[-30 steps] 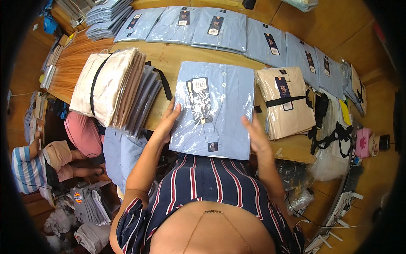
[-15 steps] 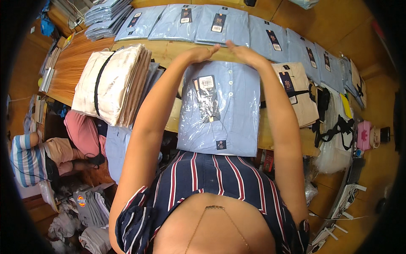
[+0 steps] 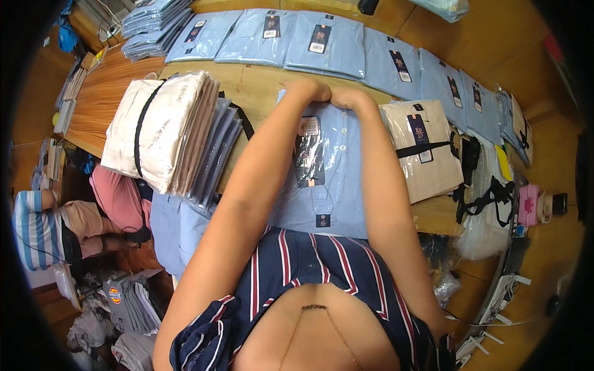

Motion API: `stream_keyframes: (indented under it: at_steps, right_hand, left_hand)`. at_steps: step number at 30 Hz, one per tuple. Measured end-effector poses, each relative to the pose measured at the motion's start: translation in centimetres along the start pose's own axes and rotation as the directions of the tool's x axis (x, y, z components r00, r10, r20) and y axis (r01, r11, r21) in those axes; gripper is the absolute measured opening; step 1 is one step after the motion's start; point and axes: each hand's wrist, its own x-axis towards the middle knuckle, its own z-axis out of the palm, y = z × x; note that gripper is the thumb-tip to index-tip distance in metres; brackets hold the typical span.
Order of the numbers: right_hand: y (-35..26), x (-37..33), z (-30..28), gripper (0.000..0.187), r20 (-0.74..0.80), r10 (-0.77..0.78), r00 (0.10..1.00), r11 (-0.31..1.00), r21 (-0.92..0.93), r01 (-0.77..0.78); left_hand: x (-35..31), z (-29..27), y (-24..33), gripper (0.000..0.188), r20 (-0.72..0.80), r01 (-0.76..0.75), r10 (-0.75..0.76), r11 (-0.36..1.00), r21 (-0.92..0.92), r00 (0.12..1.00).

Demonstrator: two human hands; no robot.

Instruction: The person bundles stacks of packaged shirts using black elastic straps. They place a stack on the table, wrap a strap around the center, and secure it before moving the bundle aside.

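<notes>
A light blue folded shirt in a clear plastic bag (image 3: pixel 328 207) lies in front of my body, its collar side with a small dark label toward me. Under the plastic shows a dark hang tag (image 3: pixel 309 157) with a pale sticker. My left hand (image 3: pixel 309 90) and my right hand (image 3: pixel 350 98) are close together at the bag's far edge, both bent at the wrist. Their fingers are mostly hidden, so how they are closed does not show. My forearms pass over the two sides of the shirt.
Bagged blue shirts (image 3: pixel 325 43) line the table's far side. At left stand a strapped stack of cream garments (image 3: pixel 154 133) and a blue shirt stack (image 3: pixel 158 25). A cream bagged garment with a black strap (image 3: pixel 427 167) lies at right. Another person's striped sleeve (image 3: pixel 40 229) shows far left.
Both hands have drawn nearer to me and closer to each other, from stretched fingers beyond the shirt to bent wrists at its far edge. My forearms cover more of the bag.
</notes>
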Motion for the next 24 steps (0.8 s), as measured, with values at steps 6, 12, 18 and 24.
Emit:
stream_keyframes:
  at_steps: [6,12,18,24]
  right_hand:
    - [-0.9,-1.2,3.5,0.033,-0.322,0.298,0.899,0.953,0.164,-0.257]
    - [-1.1,-1.2,3.4,0.036,-0.284,0.257,0.924,0.965,0.118,-0.233]
    - [-0.5,-0.6,3.6,0.039,-0.277,0.259,0.925,0.966,0.093,-0.243]
    - [0.2,-0.5,4.5,0.029,-0.550,0.033,0.835,0.999,-0.004,-0.042]
  left_hand:
    - [-6.1,2.7,1.4,0.036,-0.441,0.046,0.055,0.976,0.215,0.896]
    - [-5.8,3.5,0.8,0.041,-0.504,0.059,0.051,0.978,0.201,0.862]
    - [-5.4,3.6,0.7,0.033,-0.578,-0.036,0.155,0.976,0.213,0.801]
    - [-5.5,3.0,0.8,0.019,-0.577,-0.069,0.158,0.982,0.174,0.801]
